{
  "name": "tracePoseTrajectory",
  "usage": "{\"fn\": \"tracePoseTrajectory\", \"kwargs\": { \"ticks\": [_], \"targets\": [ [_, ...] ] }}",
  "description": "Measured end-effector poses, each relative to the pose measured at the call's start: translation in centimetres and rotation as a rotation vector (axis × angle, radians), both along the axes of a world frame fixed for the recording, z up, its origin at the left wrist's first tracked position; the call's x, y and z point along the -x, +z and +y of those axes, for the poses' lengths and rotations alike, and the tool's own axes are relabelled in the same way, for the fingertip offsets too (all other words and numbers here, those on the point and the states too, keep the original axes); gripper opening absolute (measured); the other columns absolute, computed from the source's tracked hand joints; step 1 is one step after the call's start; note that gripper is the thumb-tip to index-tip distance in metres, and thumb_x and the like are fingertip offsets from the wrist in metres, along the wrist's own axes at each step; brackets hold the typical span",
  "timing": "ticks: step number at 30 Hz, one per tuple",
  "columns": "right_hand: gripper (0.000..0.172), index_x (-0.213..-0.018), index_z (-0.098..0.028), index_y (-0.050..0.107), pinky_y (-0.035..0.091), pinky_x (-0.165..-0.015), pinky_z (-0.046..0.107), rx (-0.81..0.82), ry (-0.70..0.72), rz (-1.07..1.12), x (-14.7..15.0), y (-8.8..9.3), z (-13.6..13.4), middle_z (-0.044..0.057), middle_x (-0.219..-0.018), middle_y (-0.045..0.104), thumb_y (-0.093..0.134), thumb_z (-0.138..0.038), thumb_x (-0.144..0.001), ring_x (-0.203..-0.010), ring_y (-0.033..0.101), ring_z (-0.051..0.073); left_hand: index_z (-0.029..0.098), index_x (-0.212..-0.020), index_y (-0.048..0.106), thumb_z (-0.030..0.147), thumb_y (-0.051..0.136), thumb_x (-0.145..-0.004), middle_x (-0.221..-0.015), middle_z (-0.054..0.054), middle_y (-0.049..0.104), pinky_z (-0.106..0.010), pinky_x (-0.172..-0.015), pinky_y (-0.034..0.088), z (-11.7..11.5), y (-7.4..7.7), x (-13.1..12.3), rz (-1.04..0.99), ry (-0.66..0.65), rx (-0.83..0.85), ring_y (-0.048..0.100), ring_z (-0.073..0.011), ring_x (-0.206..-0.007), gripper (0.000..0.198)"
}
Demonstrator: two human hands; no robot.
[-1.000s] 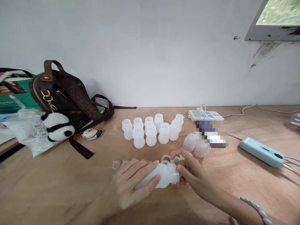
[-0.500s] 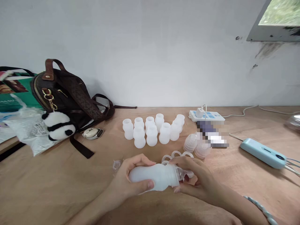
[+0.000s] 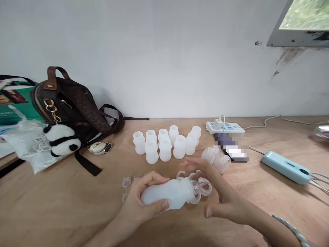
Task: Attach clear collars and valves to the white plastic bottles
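A frosted white baby bottle [image 3: 167, 193] with a clear nipple on its right end lies on its side in the grip of my left hand [image 3: 144, 199]. My right hand [image 3: 216, 192] is spread open just right of the nipple, thumb and fingers apart, holding nothing. Under and behind the nipple lie several translucent collar rings [image 3: 206, 188]. Clear nipples [image 3: 126, 183] rest on the table left of my left hand, some partly covered by it. Past my right fingers sit clear dome caps [image 3: 222, 163].
Several frosted bottles [image 3: 165, 150] stand upright in rows toward the wall. On the left are a dark backpack [image 3: 74, 103], a panda plush [image 3: 63, 140] and a watch [image 3: 100, 148]. A power strip [image 3: 231, 128], a partly pixelated phone [image 3: 226, 145] and a light-blue device [image 3: 286, 168] with cables lie right.
My right hand has let go of the bottle's nipple end and opened, its fingers moving up and away. The left hand keeps hold of the bottle. The view has shifted slightly.
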State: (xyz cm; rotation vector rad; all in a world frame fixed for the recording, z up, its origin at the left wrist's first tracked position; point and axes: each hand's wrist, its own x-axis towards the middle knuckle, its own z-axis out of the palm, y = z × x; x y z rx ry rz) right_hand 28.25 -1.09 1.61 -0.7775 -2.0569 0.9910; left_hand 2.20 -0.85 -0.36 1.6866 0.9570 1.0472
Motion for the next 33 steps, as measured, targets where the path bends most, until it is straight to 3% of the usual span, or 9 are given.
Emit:
{"fn": "tracePoseTrajectory", "kwargs": {
  "ticks": [3, 6, 9, 13, 16, 23, 28, 31, 33],
  "targets": [
    [0.063, -0.146, -0.030, 0.030, 0.049, -0.099, 0.038, -0.230, 0.034, -0.058, 0.0, 0.2, -0.1, 0.012, -0.143, 0.041, 0.064, -0.033, -0.094, -0.128, 0.048, 0.025, 0.019, -0.097, 0.066, 0.056, 0.076, -0.076, -0.088, -0.005, 0.079, -0.021, -0.054, 0.053, 0.5, 0.4, 0.0, -0.121, -0.115, 0.214, 0.072, -0.0174, -0.066, 0.044],
    [0.042, -0.131, -0.028, 0.044, 0.052, -0.084, 0.030, -0.364, -0.005, -0.088, 0.3, 0.0, -0.2, 0.009, -0.127, 0.051, 0.056, -0.012, -0.094, -0.114, 0.055, 0.021, 0.019, -0.098, 0.066, 0.059, 0.074, -0.077, -0.090, -0.006, 0.079, -0.022, -0.053, 0.054, 0.2, 0.3, 0.0, -0.073, -0.082, 0.097, 0.073, -0.0185, -0.068, 0.046],
    [0.033, -0.115, -0.025, 0.050, 0.049, -0.070, 0.027, -0.292, -0.073, -0.063, 0.7, -0.5, -0.2, 0.005, -0.103, 0.058, 0.068, -0.024, -0.087, -0.087, 0.057, 0.018, 0.022, -0.110, 0.065, 0.052, 0.073, -0.083, -0.102, -0.007, 0.078, -0.027, -0.066, 0.060, -0.5, -0.1, 0.0, 0.153, 0.038, -0.353, 0.075, -0.0218, -0.084, 0.041],
    [0.025, -0.094, -0.023, 0.049, 0.037, -0.056, 0.024, 0.060, -0.089, 0.044, 1.5, -1.2, -0.4, -0.002, -0.078, 0.054, 0.068, -0.035, -0.083, -0.064, 0.046, 0.013, 0.014, -0.120, 0.062, 0.030, 0.065, -0.094, -0.116, -0.014, 0.075, -0.032, -0.088, 0.059, -0.6, -0.7, 0.3, 0.405, 0.031, -1.080, 0.071, -0.0218, -0.105, 0.031],
    [0.026, -0.083, -0.022, 0.044, 0.031, -0.053, 0.024, 0.252, -0.079, 0.149, 2.1, -1.2, -0.7, -0.004, -0.071, 0.049, 0.064, -0.039, -0.085, -0.060, 0.041, 0.011, 0.011, -0.115, 0.066, 0.022, 0.061, -0.096, -0.121, -0.016, 0.072, -0.035, -0.089, 0.059, -0.5, -0.8, 0.5, 0.507, 0.048, -1.304, 0.067, -0.0237, -0.112, 0.022],
    [0.046, -0.079, -0.023, 0.039, 0.027, -0.037, 0.015, 0.593, -0.027, 0.297, 2.8, -1.3, -0.9, -0.008, -0.063, 0.048, 0.066, -0.059, -0.084, -0.042, 0.038, 0.004, 0.016, -0.105, 0.069, 0.006, 0.062, -0.090, -0.124, -0.013, 0.071, -0.036, -0.087, 0.061, -1.6, -1.1, 0.3, 0.511, 0.133, -1.316, 0.069, -0.0227, -0.108, 0.019],
    [0.048, -0.081, -0.023, 0.040, 0.031, -0.036, 0.015, 0.706, -0.036, 0.213, 2.8, -1.6, -0.8, -0.006, -0.055, 0.056, 0.062, -0.065, -0.083, -0.040, 0.044, 0.006, 0.013, -0.110, 0.069, 0.012, 0.063, -0.091, -0.126, -0.019, 0.070, -0.040, -0.085, 0.061, -1.2, -1.7, 0.5, 0.536, 0.084, -1.333, 0.067, -0.0275, -0.111, 0.020],
    [0.043, -0.086, -0.022, 0.044, 0.036, -0.039, 0.018, 0.570, -0.039, 0.094, 2.0, -0.7, -0.3, -0.005, -0.058, 0.057, 0.054, -0.064, -0.090, -0.044, 0.049, 0.009, 0.013, -0.114, 0.067, 0.018, 0.060, -0.095, -0.124, -0.017, 0.071, -0.037, -0.086, 0.059, -0.3, -1.6, 0.5, 0.513, 0.071, -1.336, 0.067, -0.0248, -0.111, 0.020],
    [0.037, -0.086, -0.022, 0.049, 0.037, -0.043, 0.020, 0.247, -0.141, -0.027, 0.7, 0.2, 0.5, -0.003, -0.060, 0.057, 0.051, -0.057, -0.095, -0.048, 0.051, 0.010, 0.014, -0.115, 0.065, 0.021, 0.059, -0.097, -0.119, -0.016, 0.073, -0.035, -0.087, 0.058, 0.2, -1.5, 0.4, 0.471, 0.116, -1.273, 0.068, -0.0226, -0.109, 0.020]
  ]
}}
